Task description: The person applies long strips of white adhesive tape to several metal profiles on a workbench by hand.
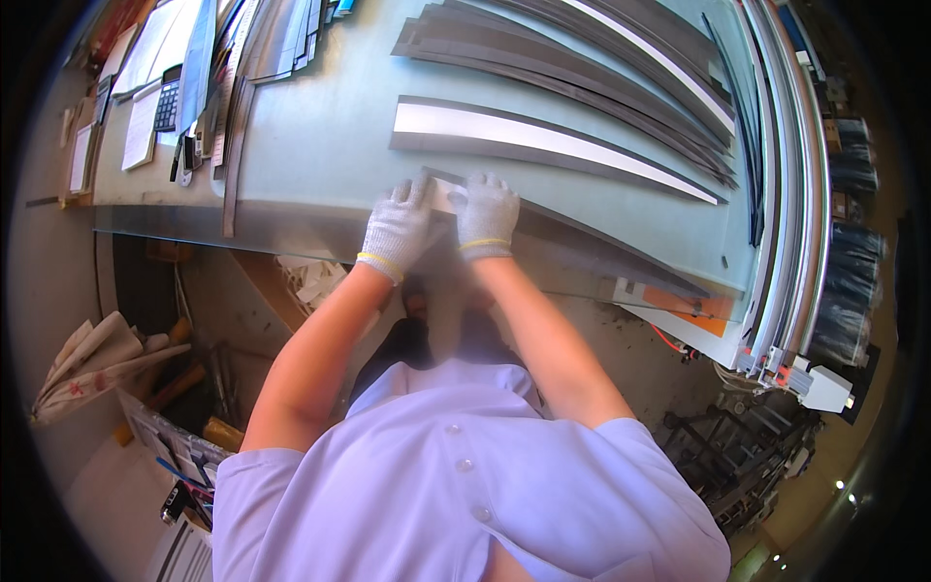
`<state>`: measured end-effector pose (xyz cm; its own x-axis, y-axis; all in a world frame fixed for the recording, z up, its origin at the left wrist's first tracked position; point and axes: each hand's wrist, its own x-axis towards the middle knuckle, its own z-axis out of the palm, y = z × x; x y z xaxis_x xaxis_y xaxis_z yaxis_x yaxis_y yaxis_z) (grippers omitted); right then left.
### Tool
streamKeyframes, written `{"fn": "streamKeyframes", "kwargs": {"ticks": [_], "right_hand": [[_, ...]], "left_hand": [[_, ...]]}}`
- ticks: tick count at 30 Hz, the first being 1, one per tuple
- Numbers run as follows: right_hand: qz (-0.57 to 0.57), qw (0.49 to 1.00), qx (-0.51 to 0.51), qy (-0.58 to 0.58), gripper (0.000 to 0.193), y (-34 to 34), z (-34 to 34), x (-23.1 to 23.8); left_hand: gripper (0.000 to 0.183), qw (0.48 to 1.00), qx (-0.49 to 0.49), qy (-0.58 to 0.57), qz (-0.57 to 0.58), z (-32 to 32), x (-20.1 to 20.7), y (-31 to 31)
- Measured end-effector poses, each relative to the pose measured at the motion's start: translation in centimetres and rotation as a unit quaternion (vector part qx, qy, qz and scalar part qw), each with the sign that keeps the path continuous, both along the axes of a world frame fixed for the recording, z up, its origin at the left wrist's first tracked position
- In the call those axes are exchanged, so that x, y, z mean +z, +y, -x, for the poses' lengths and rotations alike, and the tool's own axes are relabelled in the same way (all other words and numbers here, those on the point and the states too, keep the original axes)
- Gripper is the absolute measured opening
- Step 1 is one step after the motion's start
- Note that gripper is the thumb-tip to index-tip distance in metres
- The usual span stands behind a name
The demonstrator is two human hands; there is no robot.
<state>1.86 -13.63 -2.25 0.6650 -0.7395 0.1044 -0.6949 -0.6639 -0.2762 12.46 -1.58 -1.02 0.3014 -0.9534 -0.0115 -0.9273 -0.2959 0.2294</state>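
Dark strip (603, 245) lies on the person's side of the white-faced strip (543, 141), which serves as the landmark here, with an open band of table (320, 145) surface showing to that landmark's left. Its long axis runs roughly parallel to the white-faced strip, slanting rightward and toward the person, though the wide lens bends both. Both hands are gloved and sit at its left end, just nearer the person than the left part of the white-faced strip: the left hand (398, 223) is at the outermost end, and the right hand (488, 213) is a little farther along, so the right is closer to the long length that reaches out past it. Between them a pale patch (442, 197) shows, apparently on or at the strip's end. The fingers bend down over this end, touching it as far as can be judged; whether they pinch it or only press on it cannot be told. Neither hand touches the white-faced strip. Past that landmark, on its far side, lies a stack of dark strips (485, 44), and beyond its right end stands a metal rail (779, 194).
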Motion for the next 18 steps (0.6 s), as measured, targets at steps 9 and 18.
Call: {"fn": "streamKeyframes", "kwargs": {"ticks": [9, 18], "right_hand": [[0.036, 0.999, 0.038, 0.006, 0.017, -0.8, -0.1, 0.5], [0.101, 0.959, 0.199, -0.177, 0.004, 0.0, 1.3, -1.9]], "left_hand": [[0.077, 0.998, 0.064, -0.013, 0.021, 1.4, -0.7, -0.7], [0.079, 0.995, 0.083, -0.041, 0.034, 0.9, -0.8, -1.0]]}}
